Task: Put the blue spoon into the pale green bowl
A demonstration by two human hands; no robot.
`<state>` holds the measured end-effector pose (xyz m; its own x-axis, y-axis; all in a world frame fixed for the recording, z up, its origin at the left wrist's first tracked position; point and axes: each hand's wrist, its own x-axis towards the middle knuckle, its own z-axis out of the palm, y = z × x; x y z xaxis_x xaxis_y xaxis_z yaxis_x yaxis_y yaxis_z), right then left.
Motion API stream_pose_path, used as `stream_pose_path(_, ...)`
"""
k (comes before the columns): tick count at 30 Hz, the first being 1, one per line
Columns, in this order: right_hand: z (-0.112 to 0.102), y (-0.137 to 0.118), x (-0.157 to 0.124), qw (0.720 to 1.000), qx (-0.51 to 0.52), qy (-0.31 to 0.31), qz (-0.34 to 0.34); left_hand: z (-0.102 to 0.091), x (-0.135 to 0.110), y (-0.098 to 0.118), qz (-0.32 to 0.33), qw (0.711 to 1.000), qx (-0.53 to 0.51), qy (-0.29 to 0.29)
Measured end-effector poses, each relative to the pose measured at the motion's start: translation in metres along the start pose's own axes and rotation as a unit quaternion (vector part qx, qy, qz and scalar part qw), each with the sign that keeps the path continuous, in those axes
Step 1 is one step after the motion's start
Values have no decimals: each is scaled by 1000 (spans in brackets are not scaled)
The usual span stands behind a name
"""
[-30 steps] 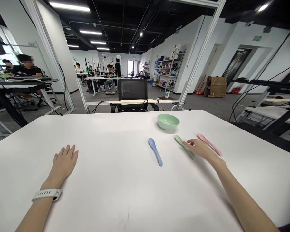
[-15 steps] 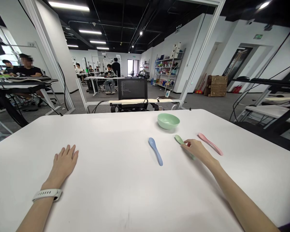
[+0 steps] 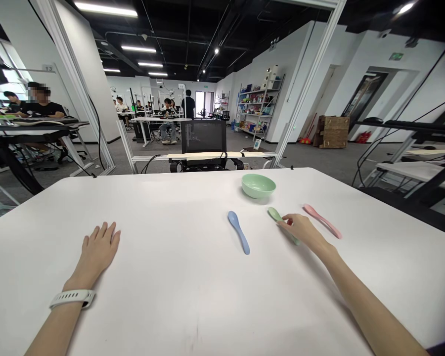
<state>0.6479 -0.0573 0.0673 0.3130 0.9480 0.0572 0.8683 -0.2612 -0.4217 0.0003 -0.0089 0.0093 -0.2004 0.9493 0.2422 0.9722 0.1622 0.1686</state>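
Observation:
My right hand (image 3: 300,230) has its fingers closed around the middle of a green spoon (image 3: 275,214), whose bowl points away from me and whose handle end shows below the hand. A blue spoon (image 3: 239,232) lies to the left of it, and a pink spoon (image 3: 322,221) lies to its right. Behind the spoons stands a green bowl (image 3: 258,186), upright near the far edge. On the left, my left hand (image 3: 101,247) rests palm down, fingers extended, touching only the tabletop.
The white table (image 3: 163,296) carries all these things. Past its far edge are a metal frame bar and a black mesh chair (image 3: 203,136). Shelves (image 3: 259,106), a wooden box (image 3: 332,132) and several people at desks are farther back.
Both hands, the spoons and the bowl look the same as before. In the background, a standing person in dark clothes has shifted to the right.

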Motion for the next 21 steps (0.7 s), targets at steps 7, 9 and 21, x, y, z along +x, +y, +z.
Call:
stream_pose_path(7,-1,1,-3,1000,11,-8,-21,1,1,-1,-3,1000,7,-7)
stream_pose_path(9,0,1,-1,1000,8,-9,-13,1,1,-1,-5,1000,6,-9)
stream_pose_path(21,4,8,2,1000,0,-1,-15,-1,0,2,-9,1000,5,-9)
